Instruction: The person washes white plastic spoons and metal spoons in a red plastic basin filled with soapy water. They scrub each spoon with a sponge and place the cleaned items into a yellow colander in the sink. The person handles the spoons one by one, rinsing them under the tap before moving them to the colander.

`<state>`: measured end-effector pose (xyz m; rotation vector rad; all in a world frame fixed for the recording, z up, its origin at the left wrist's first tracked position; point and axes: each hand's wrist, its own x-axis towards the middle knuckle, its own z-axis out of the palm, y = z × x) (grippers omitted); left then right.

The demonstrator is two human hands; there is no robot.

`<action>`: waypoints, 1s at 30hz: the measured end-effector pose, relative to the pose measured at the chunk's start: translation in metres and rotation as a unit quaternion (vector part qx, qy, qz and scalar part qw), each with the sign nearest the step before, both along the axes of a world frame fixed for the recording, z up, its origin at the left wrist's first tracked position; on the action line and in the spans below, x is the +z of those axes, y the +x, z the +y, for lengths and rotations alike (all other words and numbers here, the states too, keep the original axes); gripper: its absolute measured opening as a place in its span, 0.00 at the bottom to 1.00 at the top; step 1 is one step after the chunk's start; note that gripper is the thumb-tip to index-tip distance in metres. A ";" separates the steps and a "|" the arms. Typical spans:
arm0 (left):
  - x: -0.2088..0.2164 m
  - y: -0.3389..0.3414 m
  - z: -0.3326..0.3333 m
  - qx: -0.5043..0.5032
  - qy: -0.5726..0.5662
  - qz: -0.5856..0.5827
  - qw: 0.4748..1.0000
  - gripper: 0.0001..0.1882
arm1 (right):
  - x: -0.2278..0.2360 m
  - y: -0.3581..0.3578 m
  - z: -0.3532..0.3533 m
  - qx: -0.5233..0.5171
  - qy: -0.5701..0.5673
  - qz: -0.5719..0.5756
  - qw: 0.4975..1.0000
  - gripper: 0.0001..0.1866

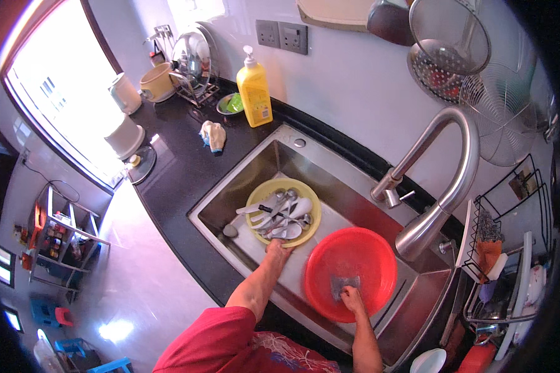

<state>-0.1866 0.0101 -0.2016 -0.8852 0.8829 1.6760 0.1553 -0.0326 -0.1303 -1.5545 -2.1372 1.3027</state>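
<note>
In the sink (255, 245) sits a yellow basin (254, 198) full of spoons, ladles and other utensils (283, 214). My left hand (277, 247) grips its near rim, with the fingers partly hidden. To the right stands a red plastic basin (379, 261). Inside it my right hand (352, 299) pinches the edge of a thin grey scrubbing cloth (341, 286), which lies against the basin's bottom. A curved steel faucet (460, 180) hangs over the sink at the right.
On the dark counter behind are a yellow pump bottle (254, 93), a crumpled cloth (213, 136), a small bowl (230, 104) and a rack of lids (196, 62). Strainers (438, 68) hang on the wall. A wire rack (479, 242) and dishes crowd the right side.
</note>
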 end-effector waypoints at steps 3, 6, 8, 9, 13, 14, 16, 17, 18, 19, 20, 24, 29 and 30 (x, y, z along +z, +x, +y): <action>0.010 0.005 -0.012 0.028 0.033 -0.003 0.999 0.32 | 0.004 -0.001 0.002 0.026 -0.001 0.004 1.000 0.13; 0.110 0.039 -0.013 0.032 -0.037 0.011 0.999 0.32 | -0.003 0.014 -0.001 0.020 0.041 -0.032 0.998 0.13; 0.071 0.010 -0.028 -0.004 0.026 0.007 1.000 0.27 | -0.012 0.007 0.004 0.052 0.036 -0.010 0.998 0.13; 0.085 0.015 -0.025 -0.036 0.003 0.018 0.999 0.23 | -0.020 0.013 0.005 0.048 0.032 -0.009 0.998 0.13; 0.190 0.012 -0.042 -0.135 0.006 0.047 0.990 0.15 | -0.013 0.018 0.002 0.036 0.036 -0.045 0.998 0.12; 0.206 0.004 -0.045 -0.142 0.011 0.079 0.987 0.15 | -0.017 0.019 0.005 0.041 0.060 -0.041 0.997 0.11; 0.238 -0.018 -0.052 -0.135 0.014 0.120 0.983 0.16 | -0.017 0.019 0.006 0.052 0.058 -0.012 0.997 0.10; 0.250 -0.031 -0.053 -0.125 0.013 0.127 0.984 0.17 | -0.013 0.019 0.007 0.056 0.033 0.010 0.998 0.10; 0.256 -0.045 -0.053 -0.115 0.013 0.135 0.984 0.18 | -0.009 0.017 0.006 0.039 0.045 0.013 0.998 0.10; 0.258 -0.063 -0.054 -0.099 0.056 0.119 0.986 0.20 | -0.006 0.014 0.004 0.025 0.059 0.019 0.998 0.10; 0.259 -0.077 -0.051 -0.085 0.103 0.102 0.986 0.22 | -0.007 0.014 0.003 0.026 0.048 0.014 0.998 0.10; 0.302 -0.100 -0.046 -0.042 0.153 0.156 0.975 0.32 | -0.004 0.012 0.005 0.019 0.009 0.010 1.000 0.11; 0.271 -0.149 -0.045 -0.016 0.086 0.253 0.963 0.32 | 0.001 0.014 0.008 0.008 0.029 -0.008 1.000 0.12; 0.275 -0.148 -0.040 -0.002 0.094 0.229 0.969 0.32 | -0.003 0.018 0.009 0.002 0.023 -0.018 1.000 0.12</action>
